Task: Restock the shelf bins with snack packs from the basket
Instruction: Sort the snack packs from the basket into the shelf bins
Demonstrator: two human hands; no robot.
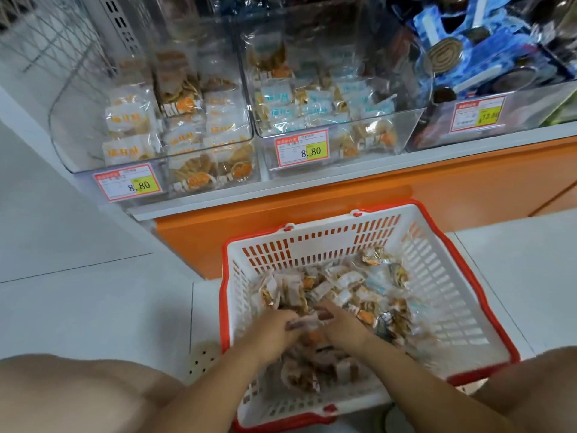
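Plastic snack packs (pixel 352 292): heaped in basket (pixel 437 276) on floor; light, crinkly, slippery, so we'd pinch sealed edges.
Left hand (pixel 274 331): curled round a pack, we think.
Right hand (pixel 342 326): in pile, grip unclear.

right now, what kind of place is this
Most likely a shop, in a snack aisle. Clear bins on the shelf hold wrapped packs, price tags reading 8.80 are stuck on their fronts, and a red and white shopping basket of packs sits on the floor below.
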